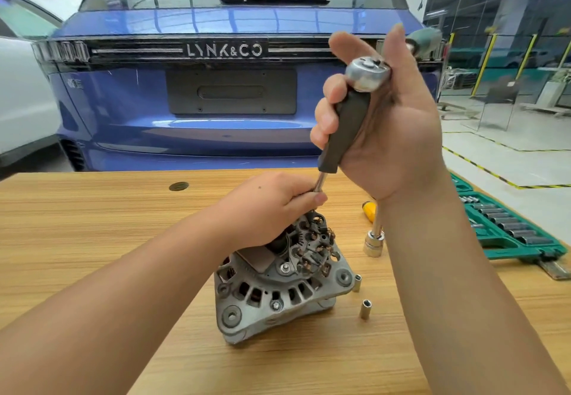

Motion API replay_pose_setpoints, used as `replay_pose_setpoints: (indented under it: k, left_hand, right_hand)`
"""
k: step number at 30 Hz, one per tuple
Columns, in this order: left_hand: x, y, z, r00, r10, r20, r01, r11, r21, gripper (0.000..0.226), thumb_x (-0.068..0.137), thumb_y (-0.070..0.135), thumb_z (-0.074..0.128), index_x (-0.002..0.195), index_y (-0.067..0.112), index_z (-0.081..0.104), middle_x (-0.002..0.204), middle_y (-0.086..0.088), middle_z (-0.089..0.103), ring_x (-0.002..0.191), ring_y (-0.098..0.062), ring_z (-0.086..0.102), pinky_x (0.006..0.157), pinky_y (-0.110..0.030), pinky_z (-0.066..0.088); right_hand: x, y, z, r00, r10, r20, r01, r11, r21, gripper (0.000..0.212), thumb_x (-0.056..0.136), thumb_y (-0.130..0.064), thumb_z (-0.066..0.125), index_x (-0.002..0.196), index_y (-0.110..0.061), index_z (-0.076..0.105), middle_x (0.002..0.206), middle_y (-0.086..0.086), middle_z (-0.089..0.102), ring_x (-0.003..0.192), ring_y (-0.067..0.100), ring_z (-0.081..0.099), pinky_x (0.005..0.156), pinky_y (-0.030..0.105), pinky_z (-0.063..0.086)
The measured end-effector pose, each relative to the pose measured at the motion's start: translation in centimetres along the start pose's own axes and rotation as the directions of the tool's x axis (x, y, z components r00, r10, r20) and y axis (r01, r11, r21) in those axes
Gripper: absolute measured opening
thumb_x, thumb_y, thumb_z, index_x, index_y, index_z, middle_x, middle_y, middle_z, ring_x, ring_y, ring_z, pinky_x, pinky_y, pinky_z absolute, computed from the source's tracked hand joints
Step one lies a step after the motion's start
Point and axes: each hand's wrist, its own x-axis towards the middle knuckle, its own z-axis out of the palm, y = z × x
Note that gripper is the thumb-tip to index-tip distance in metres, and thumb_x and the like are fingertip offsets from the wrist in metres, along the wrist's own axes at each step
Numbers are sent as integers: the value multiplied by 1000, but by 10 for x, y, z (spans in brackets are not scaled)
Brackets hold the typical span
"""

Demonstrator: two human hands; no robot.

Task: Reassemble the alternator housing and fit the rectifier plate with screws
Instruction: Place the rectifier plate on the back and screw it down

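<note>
The alternator (278, 283) is dull grey cast metal on the matt wooden table (92, 240), near two shiny metal sockets (364, 309).

A wooden table (92, 240) with pale, streaky grain fills the foreground, a small round dark inset (178, 186) near its far edge. Right behind the table stands a blue car (216, 123), tail toward us, ceiling lights streaking across its rear glass. To the left of the table, a white car (24, 95) shows just its flank. Off to the right of the table, grey polished floor (509, 163) with yellow-and-black hazard striping (482, 167), yellow posts (485, 61) and glass partitions (500, 55) beyond. On the table's right edge lies a green socket case (509, 234).
</note>
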Motion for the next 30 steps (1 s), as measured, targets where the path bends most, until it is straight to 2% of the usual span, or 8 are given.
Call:
replay_pose_setpoints:
  k: [6, 11, 13, 16, 19, 23, 26, 30]
  left_hand:
    - [-4, 0, -2, 998, -55, 23, 56, 998, -28, 46, 101, 55, 39, 108, 19, 67, 104, -5, 71, 96, -20, 62, 90, -39, 50]
    - [-3, 0, -2, 999, -43, 14, 44, 997, -68, 37, 101, 56, 42, 98, 30, 68, 93, 0, 72, 87, -14, 64, 86, -36, 52]
    - [-5, 1, -2, 999, -46, 0, 45, 996, -74, 29, 92, 57, 43, 78, 46, 66, 81, 12, 68, 75, 1, 61, 67, -16, 47]
    - [-5, 4, -2, 999, -48, -27, 46, 998, -53, 36, 100, 50, 40, 68, 55, 58, 76, 33, 63, 76, 18, 55, 62, -8, 38]
    - [-2, 3, -2, 999, -32, -27, 31, 999, -16, 31, 107, 49, 36, 83, 45, 56, 74, 44, 55, 78, 23, 49, 64, -1, 32]
    - [0, -1, 1, 1000, -12, -18, 12, 1000, 9, 30, 106, 50, 35, 92, 39, 60, 83, 18, 64, 90, 11, 50, 64, -9, 34]
    - [2, -2, 2, 1000, 3, -5, -3, 1000, 24, 29, 106, 47, 37, 91, 38, 59, 80, 13, 62, 87, 9, 51, 65, -9, 34]
    - [1, -4, 2, 1000, -6, -14, 6, 1000, 1, 31, 106, 49, 36, 96, 37, 63, 81, 21, 61, 83, 14, 52, 66, -6, 34]
  right_hand:
    - [-1, 12, 13, 936, -348, -48, 329, 915, -232, 28, 103, -22, 45, 102, -8, 69, 92, 11, 70, 71, 21, 66, 66, 33, 52]
    - [-8, 24, 16, 479, -825, 299, 590, 51, -805, 18, 96, 3, 58, 114, 6, 62, 111, 18, 59, 100, 16, 62, 93, 25, 48]
    - [-11, 33, 18, 430, -832, 351, 583, -41, -811, 15, 97, 4, 57, 109, 9, 65, 113, 21, 58, 102, 21, 62, 95, 26, 50]
    - [-10, 41, 20, 575, -800, 172, 556, 228, -799, 12, 101, -10, 55, 109, -16, 61, 115, 21, 62, 94, 33, 67, 81, 48, 57]
    - [-6, 33, 17, 754, -657, 7, 528, 599, -603, 17, 104, -21, 43, 116, -19, 55, 102, 15, 68, 66, 29, 61, 59, 37, 50]
    - [-3, 9, 6, 950, -298, -98, 278, 944, -175, 53, 109, -43, 19, 117, -11, 60, 77, 10, 70, 53, 25, 56, 58, 29, 43]
    - [-2, -3, -3, 999, -30, -24, 29, 999, -16, 59, 106, -53, 19, 113, -15, 65, 70, 3, 67, 54, 20, 58, 61, 31, 40]
    - [-3, 3, 5, 973, -220, -65, 211, 969, -128, 43, 108, -39, 28, 113, -16, 64, 88, 4, 71, 67, 21, 65, 65, 34, 46]
